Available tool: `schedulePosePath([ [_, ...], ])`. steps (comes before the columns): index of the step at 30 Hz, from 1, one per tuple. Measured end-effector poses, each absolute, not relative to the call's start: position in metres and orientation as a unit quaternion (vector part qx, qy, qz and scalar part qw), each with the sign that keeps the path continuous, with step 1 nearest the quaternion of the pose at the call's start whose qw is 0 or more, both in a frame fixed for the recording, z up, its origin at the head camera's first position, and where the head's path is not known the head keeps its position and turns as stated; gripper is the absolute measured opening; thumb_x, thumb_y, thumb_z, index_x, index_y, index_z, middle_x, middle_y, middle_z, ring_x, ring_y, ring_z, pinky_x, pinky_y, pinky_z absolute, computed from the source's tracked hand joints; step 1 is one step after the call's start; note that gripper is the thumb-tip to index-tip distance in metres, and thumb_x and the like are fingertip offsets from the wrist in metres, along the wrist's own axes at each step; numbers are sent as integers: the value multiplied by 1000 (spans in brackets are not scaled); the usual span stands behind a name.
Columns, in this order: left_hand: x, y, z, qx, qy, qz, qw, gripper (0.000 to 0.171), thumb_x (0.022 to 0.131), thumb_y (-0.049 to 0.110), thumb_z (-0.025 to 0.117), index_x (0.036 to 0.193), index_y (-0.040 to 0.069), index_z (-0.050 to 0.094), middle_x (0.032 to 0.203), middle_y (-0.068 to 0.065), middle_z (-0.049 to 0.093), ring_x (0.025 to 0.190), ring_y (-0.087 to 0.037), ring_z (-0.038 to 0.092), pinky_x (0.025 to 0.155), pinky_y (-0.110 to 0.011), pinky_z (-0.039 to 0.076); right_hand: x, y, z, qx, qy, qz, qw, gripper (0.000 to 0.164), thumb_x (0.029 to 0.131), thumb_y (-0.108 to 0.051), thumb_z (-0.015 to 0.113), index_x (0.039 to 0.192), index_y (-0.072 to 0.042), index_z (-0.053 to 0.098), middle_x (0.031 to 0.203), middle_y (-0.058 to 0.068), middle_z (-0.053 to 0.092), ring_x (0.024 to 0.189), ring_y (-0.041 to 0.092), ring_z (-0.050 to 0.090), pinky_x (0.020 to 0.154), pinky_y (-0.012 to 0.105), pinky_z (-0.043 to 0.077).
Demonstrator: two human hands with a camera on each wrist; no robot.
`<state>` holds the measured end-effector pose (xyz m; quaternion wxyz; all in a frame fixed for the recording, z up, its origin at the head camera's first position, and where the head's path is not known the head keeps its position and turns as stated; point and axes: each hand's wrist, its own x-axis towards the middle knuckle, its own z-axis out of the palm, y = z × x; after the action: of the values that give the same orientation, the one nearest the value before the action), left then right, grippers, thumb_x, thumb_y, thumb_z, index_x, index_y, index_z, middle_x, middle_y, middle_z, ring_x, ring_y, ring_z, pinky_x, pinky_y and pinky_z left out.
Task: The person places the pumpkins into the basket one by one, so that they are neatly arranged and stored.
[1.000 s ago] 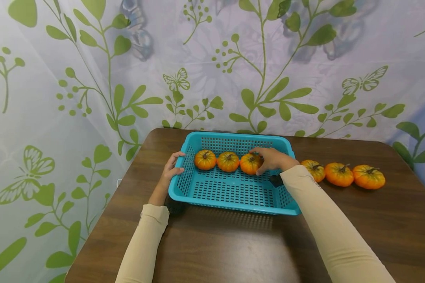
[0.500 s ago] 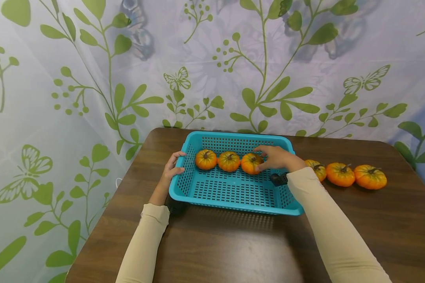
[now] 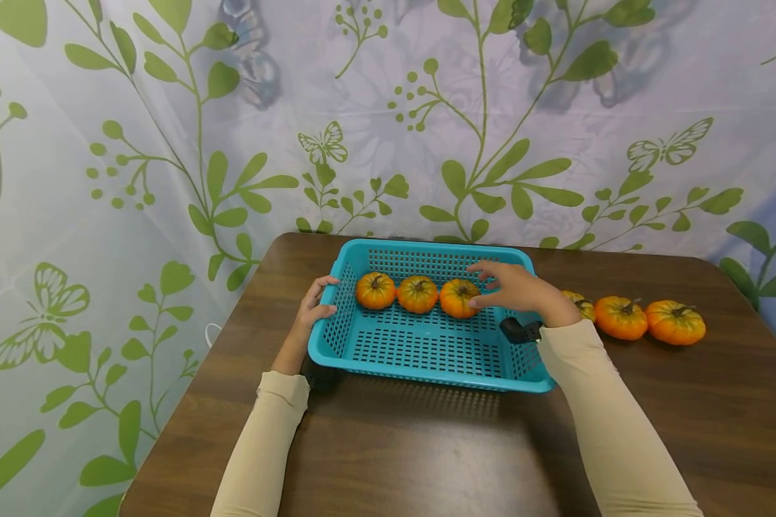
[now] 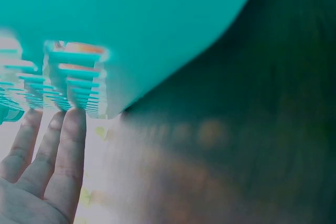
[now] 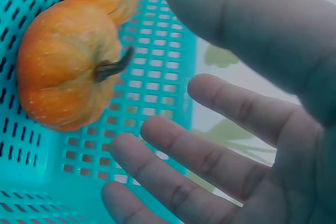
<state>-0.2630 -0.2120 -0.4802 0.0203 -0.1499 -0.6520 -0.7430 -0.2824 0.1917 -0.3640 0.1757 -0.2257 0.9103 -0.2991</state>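
Three small orange pumpkins sit in a row inside a turquoise plastic basket: a left pumpkin, a middle pumpkin and a right pumpkin. My left hand grips the basket's left end, thumb over the rim; in the left wrist view, fingers lie along the outer wall. Above the basket's right part, my right hand has its fingers spread and holds nothing. Its fingers are apart from the nearest pumpkin in the right wrist view.
On the brown table, right of the basket, more pumpkins stand in a row: one partly hidden by the right arm, a middle one and an end one. A patterned curtain hangs behind the table.
My right hand has let go of the right pumpkin in the basket and drawn back a little to the right, its fingers spreading. The left hand and basket stay put.
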Motion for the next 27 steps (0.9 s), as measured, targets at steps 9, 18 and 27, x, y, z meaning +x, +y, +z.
schedulePosePath([
  [9, -263, -213, -482, -170, -648, -742, 24, 44, 89, 5, 51, 132, 14, 55, 141, -41, 48, 110, -25, 63, 90, -31, 57, -263, 202, -353, -249, 897, -340, 133, 64, 105, -21, 72, 157, 3, 47, 152, 32, 54, 132, 51, 58, 109, 63, 48],
  [18, -264, -212, -482, -173, -656, -734, 26, 48, 90, 6, 50, 136, -7, 42, 142, -42, 47, 111, -28, 62, 90, -31, 57, -245, 220, -352, -270, 875, -392, 96, 56, 104, -12, 72, 154, 2, 52, 148, 28, 59, 129, 46, 63, 107, 63, 50],
  [27, -263, -212, -482, -166, -652, -739, 29, 44, 89, 5, 51, 132, 9, 54, 140, -38, 50, 109, -26, 63, 89, -30, 57, -229, 234, -354, -277, 853, -438, 57, 51, 103, -6, 71, 152, -1, 57, 144, 19, 65, 123, 34, 67, 99, 25, 52],
])
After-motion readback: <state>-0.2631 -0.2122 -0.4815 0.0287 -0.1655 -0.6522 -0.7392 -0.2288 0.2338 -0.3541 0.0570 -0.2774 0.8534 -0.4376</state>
